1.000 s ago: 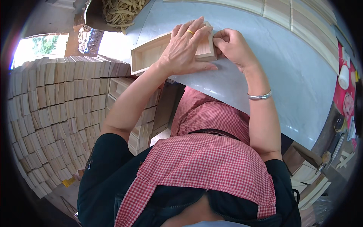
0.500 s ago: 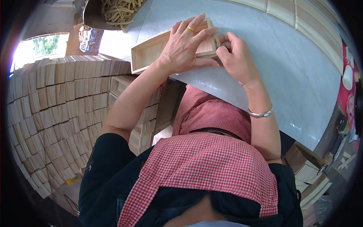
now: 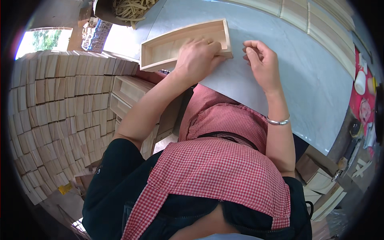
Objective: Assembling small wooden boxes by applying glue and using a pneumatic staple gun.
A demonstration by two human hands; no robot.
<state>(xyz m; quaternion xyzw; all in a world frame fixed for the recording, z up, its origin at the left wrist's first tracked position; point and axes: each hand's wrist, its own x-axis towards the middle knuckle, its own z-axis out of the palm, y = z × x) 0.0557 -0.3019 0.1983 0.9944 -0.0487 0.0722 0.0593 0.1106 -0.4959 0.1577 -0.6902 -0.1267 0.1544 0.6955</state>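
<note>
A long, shallow wooden box (image 3: 160, 42) of pale bare wood rests on the grey-white tabletop, its open side up. My left hand (image 3: 198, 56) is closed over its near wall by the right corner, with the thumb outside and the fingers reaching inside. The fingertips are partly hidden within the box. To the right of the box, a small gap away, is my right hand (image 3: 264, 66). Its fingers are loosely bent and apart, and nothing shows between them.
Tall stacks of wooden pieces (image 3: 64, 96) stand at the left, beside more wooden boxes (image 3: 130, 90). A container of pale curled strips (image 3: 134, 10) sits at the far left. Wooden pieces (image 3: 294, 12) line the table's far edge. A white bottle (image 3: 360, 83) lies at the right.
My right hand has come away from the box's right end and moved right. My left hand has shifted from spanning the box to gripping its near wall.
</note>
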